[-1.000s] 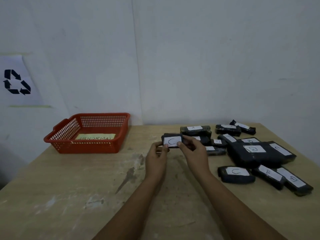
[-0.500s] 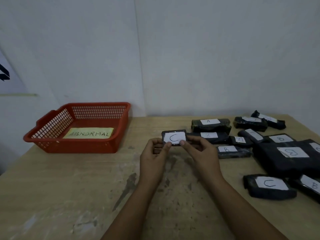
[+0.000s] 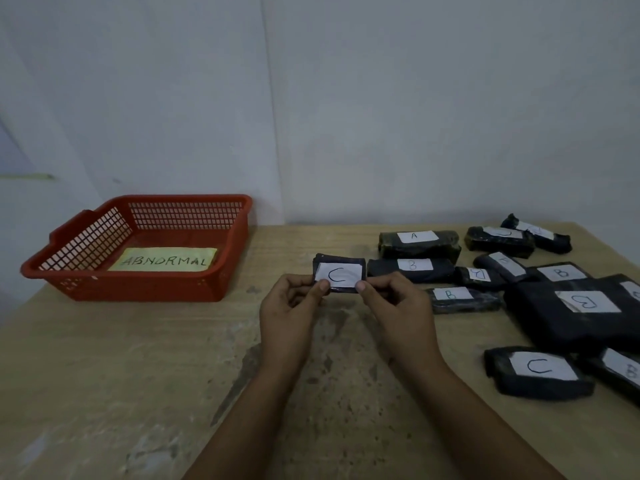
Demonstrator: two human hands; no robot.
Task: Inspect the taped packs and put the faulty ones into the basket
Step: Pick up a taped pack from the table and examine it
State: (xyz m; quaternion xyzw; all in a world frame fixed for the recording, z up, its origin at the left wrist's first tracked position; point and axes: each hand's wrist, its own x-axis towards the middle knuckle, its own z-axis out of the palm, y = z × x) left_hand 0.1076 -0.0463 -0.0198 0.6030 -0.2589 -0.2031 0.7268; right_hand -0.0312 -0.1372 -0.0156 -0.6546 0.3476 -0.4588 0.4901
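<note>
The worn wooden surface (image 3: 104, 375) carries a red plastic mesh basket (image 3: 221, 271) at the left, holding only a yellow "ABNORMAL" card (image 3: 166, 259). A dozen or so black taped packs (image 3: 571, 306) lie at the right, uninspected I judge. Raised between, a small black pack labelled C (image 3: 339, 277) is pinched at its ends by the left hand (image 3: 289, 313) and right hand (image 3: 398, 313). Sorting looks barely begun.

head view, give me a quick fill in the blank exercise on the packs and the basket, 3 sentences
1. Both the left hand and the right hand hold a small black pack whose label bears the letter ____.
2. The paper inside the red basket reads ____.
3. The long pack lying nearest the wall, behind the held one, is labelled ____.

Missing words: C; ABNORMAL; A
</note>
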